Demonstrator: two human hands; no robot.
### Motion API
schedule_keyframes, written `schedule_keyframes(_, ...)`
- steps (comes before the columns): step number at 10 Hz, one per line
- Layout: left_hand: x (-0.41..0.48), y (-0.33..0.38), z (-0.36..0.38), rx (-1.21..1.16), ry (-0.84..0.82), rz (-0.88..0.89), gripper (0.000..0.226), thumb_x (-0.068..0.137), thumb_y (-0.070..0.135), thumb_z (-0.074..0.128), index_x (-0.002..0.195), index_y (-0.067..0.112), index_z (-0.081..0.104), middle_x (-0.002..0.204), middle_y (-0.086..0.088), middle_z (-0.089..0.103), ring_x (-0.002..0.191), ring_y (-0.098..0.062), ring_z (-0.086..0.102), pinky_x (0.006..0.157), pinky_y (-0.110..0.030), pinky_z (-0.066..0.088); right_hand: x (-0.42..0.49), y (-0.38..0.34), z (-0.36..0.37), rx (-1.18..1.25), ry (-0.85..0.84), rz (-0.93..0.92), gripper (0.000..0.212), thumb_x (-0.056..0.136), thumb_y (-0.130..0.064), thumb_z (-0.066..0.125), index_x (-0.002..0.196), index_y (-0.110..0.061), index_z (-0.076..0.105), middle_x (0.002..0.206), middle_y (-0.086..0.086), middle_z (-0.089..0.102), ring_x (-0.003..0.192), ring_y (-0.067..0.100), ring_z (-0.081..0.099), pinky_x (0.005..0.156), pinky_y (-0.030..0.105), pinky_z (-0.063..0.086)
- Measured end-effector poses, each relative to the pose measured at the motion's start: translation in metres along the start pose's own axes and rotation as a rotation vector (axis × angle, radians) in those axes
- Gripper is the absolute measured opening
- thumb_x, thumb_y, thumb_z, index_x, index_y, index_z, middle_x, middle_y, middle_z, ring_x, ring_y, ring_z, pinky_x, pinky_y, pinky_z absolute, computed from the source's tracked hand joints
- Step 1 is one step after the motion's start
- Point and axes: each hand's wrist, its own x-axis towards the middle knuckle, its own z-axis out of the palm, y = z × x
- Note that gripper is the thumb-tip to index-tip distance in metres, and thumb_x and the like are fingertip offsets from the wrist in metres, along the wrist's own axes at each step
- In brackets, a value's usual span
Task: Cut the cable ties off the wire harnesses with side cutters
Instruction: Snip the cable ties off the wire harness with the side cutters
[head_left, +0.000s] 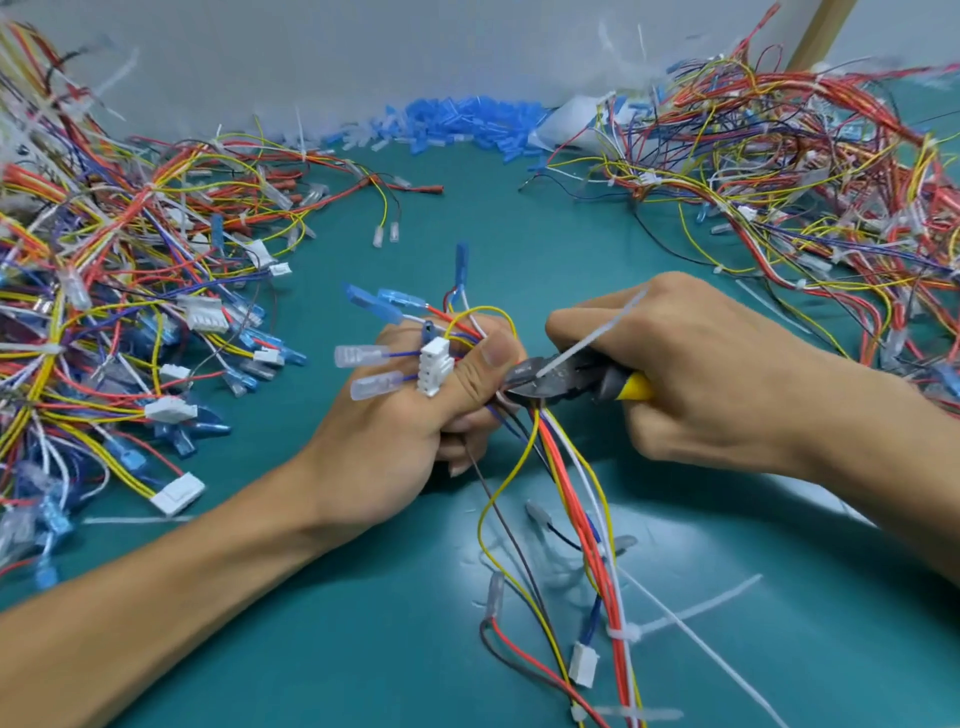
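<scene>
Our left hand (405, 431) grips a wire harness (571, 483) just above the green counter (337, 639), thumb pressed on the bundle. Our right hand (717, 379) is wrapped around the yellow-handled side cutters (545, 378), their jaws at a white cable tie (592, 335) on that bundle. More loose harnesses (104, 291) lie heaped alongside.

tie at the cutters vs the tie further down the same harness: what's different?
Upper tie sits at the tip of the cutters, beside the left hand; lower tie is clear of both hands. Upper tie's tail slants up across the right hand; lower tie's tail lies over the mat, pointing right. Both are white, long-tailed, on one harness.
</scene>
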Motion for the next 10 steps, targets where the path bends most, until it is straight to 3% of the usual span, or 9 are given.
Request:
schedule_keyframes(1, 0.000, -0.001, -0.001, -0.004, 0.003, -0.008, 0.042, 0.096, 0.038, 0.056, 0.068, 0.011, 0.041, 0.056, 0.009, 0.028, 0.045, -0.018, 0.021, 0.044, -0.019, 0.029, 0.001, -0.002, -0.001, -0.019, 0.008, -0.005, 0.036, 0.054, -0.011, 0.042, 0.074, -0.031, 0.021, 0.062, -0.008, 0.025, 0.063, 0.028, 0.025, 0.050, 0.047, 0.031)
schedule_keyframes(3, -0.003, 0.001, 0.000, 0.050, -0.018, -0.023, 0.042, 0.098, 0.040, 0.053, 0.068, 0.013, 0.040, 0.056, 0.008, 0.029, 0.047, -0.021, 0.023, 0.045, -0.020, 0.030, -0.004, -0.003, -0.002, -0.024, 0.027, -0.024, 0.031, 0.055, -0.011, 0.046, 0.078, -0.025, 0.031, 0.065, -0.011, 0.027, 0.064, 0.028, 0.025, 0.050, 0.049, 0.035)
schedule_keyframes(5, 0.000, 0.003, 0.000, 0.024, -0.007, -0.023, 0.034, 0.097, 0.041, 0.054, 0.067, 0.025, 0.048, 0.055, 0.013, 0.030, 0.047, -0.017, 0.023, 0.044, -0.019, 0.030, -0.005, 0.001, -0.011, 0.023, -0.012, -0.020, 0.035, 0.055, -0.011, 0.050, 0.085, -0.023, 0.038, 0.083, -0.008, 0.039, 0.075, 0.020, 0.036, 0.064, 0.045, 0.041)
schedule_keyframes(6, -0.001, 0.003, 0.000, 0.036, -0.007, -0.013, 0.031, 0.098, 0.038, 0.052, 0.070, 0.027, 0.053, 0.055, 0.015, 0.032, 0.046, -0.013, 0.026, 0.045, -0.020, 0.029, -0.005, 0.002, -0.013, -0.008, 0.009, -0.023, 0.032, 0.056, -0.010, 0.051, 0.086, -0.017, 0.043, 0.084, -0.005, 0.041, 0.078, 0.024, 0.036, 0.066, 0.044, 0.037)
schedule_keyframes(7, -0.001, 0.001, -0.001, 0.056, -0.028, -0.001, 0.037, 0.098, 0.040, 0.053, 0.070, 0.016, 0.047, 0.055, 0.015, 0.031, 0.047, -0.014, 0.026, 0.045, -0.022, 0.028, -0.004, 0.000, -0.008, -0.004, 0.002, -0.040, 0.033, 0.056, -0.009, 0.049, 0.086, -0.018, 0.040, 0.083, -0.005, 0.039, 0.078, 0.025, 0.035, 0.065, 0.045, 0.036)
schedule_keyframes(8, -0.004, -0.006, -0.009, 0.205, -0.025, -0.042, 0.044, 0.103, 0.042, 0.051, 0.067, 0.018, 0.049, 0.053, 0.018, 0.036, 0.049, -0.011, 0.031, 0.054, -0.025, 0.032, -0.003, -0.002, -0.003, 0.027, -0.024, -0.029, 0.031, 0.058, -0.007, 0.050, 0.083, -0.020, 0.035, 0.078, -0.006, 0.036, 0.073, 0.025, 0.034, 0.061, 0.046, 0.033)
schedule_keyframes(9, -0.006, -0.009, -0.012, 0.512, -0.024, -0.124, 0.033, 0.102, 0.041, 0.036, 0.071, 0.040, 0.048, 0.052, 0.024, 0.046, 0.059, -0.002, 0.036, 0.068, -0.036, 0.029, -0.003, -0.002, -0.002, 0.048, -0.035, 0.017, 0.031, 0.057, -0.007, 0.048, 0.078, -0.025, 0.033, 0.072, -0.008, 0.036, 0.065, 0.021, 0.035, 0.056, 0.047, 0.034)
schedule_keyframes(10, -0.005, -0.006, -0.011, 0.498, -0.020, -0.132, 0.030, 0.102, 0.042, 0.034, 0.074, 0.042, 0.046, 0.053, 0.025, 0.046, 0.060, -0.003, 0.035, 0.066, -0.036, 0.027, -0.002, -0.004, 0.000, 0.051, -0.037, 0.048, 0.025, 0.058, -0.013, 0.042, 0.073, -0.028, 0.028, 0.064, -0.003, 0.036, 0.063, 0.033, 0.037, 0.054, 0.052, 0.038)
